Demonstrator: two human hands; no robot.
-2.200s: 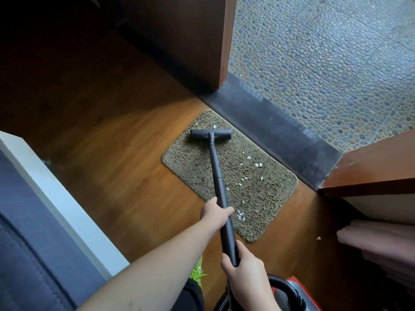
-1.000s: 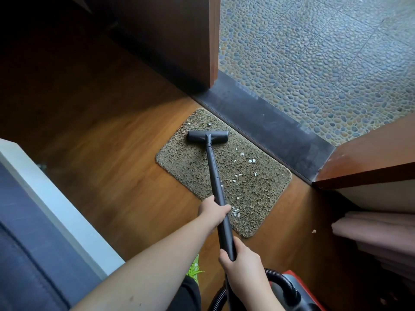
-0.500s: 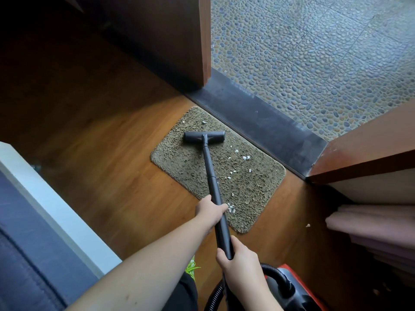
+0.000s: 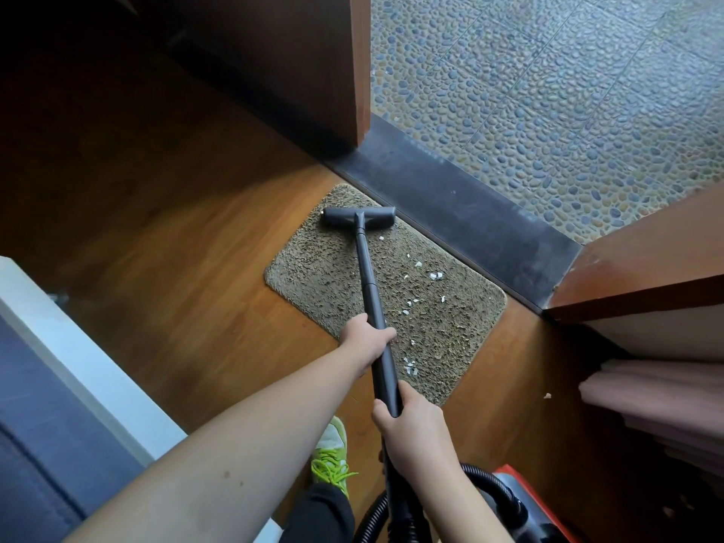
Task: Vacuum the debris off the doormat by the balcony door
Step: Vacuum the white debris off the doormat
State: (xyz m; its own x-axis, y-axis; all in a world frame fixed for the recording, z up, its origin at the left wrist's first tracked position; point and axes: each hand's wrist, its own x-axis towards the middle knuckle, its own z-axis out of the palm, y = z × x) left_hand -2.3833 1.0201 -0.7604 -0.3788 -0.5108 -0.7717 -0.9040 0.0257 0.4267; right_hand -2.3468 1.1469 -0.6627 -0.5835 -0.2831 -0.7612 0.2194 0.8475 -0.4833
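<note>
Nearest the camera, at bottom edge: black hose (image 4: pixel 491 487) curving to a red vacuum body (image 4: pixel 521 478), partly cut off by the frame. Just left of it, a green shoe (image 4: pixel 333 452) on the wood floor (image 4: pixel 164 237). At far left, a dark blue sofa (image 4: pixel 35 444) with a white edge.

A little farther: right hand (image 4: pixel 411 425), fingers curled round the lower end of the black tube (image 4: pixel 372 299). Higher on the same tube: left hand (image 4: pixel 366 339), fingers also wrapped round it, thumb side up. Both arms bare.

Beyond the hands: brown doormat (image 4: pixel 333 284) flat on the floor, its long far edge just beside the dark threshold (image 4: pixel 470 213). White debris (image 4: pixel 435 275) scattered on the mat right of the tube, from near the left hand up toward the nozzle; one more white bit (image 4: pixel 547 395) on the floor, off the mat, near folded pink cloth (image 4: pixel 646 393) at right. Nozzle (image 4: pixel 358 218) resting on the far left corner of the mat, close to the threshold.

Farthest: wooden door (image 4: pixel 313 64) at upper left, another wooden panel (image 4: pixel 646 260) at right, and between them the pebble floor (image 4: pixel 548 92) of the balcony.
</note>
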